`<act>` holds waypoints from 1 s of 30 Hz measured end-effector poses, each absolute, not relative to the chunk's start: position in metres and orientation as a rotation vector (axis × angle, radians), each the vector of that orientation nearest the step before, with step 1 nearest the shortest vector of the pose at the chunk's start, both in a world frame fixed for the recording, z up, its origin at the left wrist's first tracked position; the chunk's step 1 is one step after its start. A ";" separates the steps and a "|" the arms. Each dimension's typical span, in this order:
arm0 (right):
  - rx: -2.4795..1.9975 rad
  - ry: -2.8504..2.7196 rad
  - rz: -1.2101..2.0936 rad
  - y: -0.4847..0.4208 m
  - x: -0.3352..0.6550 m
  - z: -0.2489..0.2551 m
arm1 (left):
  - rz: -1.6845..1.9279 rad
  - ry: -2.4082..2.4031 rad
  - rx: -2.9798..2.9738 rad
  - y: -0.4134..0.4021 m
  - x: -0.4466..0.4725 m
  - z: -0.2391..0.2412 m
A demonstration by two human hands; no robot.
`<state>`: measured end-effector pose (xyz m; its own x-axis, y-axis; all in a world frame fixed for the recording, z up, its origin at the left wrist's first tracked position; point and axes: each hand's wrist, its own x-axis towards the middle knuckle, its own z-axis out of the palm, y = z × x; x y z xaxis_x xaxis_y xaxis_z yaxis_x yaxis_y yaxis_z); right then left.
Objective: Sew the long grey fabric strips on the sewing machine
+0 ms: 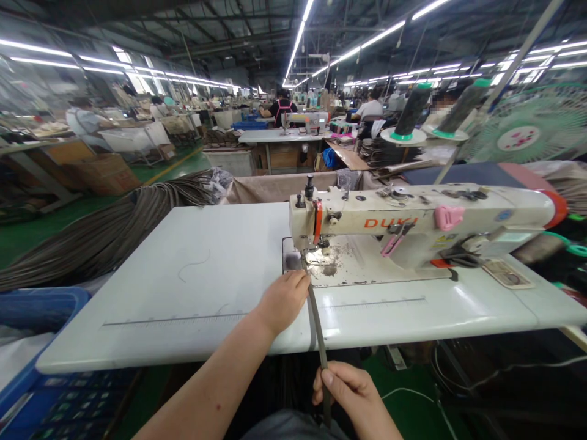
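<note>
A narrow grey strap [315, 324] runs from under the presser foot of a white sewing machine [413, 226] down over the front edge of the white table [192, 275]. My left hand [283, 300] rests on the table just in front of the needle, fingers closed, pinching the strap near the foot. My right hand [353, 394] is below the table edge, fingers wrapped round the strap's lower end, holding it taut.
A big bundle of grey straps [105, 235] lies off the table's left side. A blue crate [41, 366] stands at lower left. Thread cones [413, 110] and a fan [536, 125] stand behind the machine. Other people work at tables far back.
</note>
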<state>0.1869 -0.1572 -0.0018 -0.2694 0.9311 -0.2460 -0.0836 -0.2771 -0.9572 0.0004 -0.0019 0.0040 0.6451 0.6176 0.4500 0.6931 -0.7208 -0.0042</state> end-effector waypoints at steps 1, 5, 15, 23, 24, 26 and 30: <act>-1.173 -1.175 1.659 -0.157 0.187 -0.004 | -0.641 -1.096 -2.700 -0.002 0.001 0.005; -1.185 -1.181 1.672 -0.157 0.187 -0.013 | -0.670 -1.142 -2.788 -0.002 0.001 0.010; -1.198 -1.180 1.667 -0.156 0.182 -0.025 | -0.641 -1.101 -2.828 0.001 0.000 0.008; -1.201 -1.217 1.639 -0.154 0.187 -0.031 | -0.696 -1.176 -2.831 0.004 0.002 0.004; -1.201 -1.217 1.639 -0.154 0.186 -0.031 | -0.708 -1.192 -2.825 0.004 0.002 0.005; -1.192 -1.218 1.641 -0.154 0.186 -0.029 | -0.701 -1.189 -2.806 0.003 0.003 0.007; -1.159 -1.189 1.653 -0.155 0.186 -0.019 | -0.668 -1.113 -2.759 0.001 0.002 0.007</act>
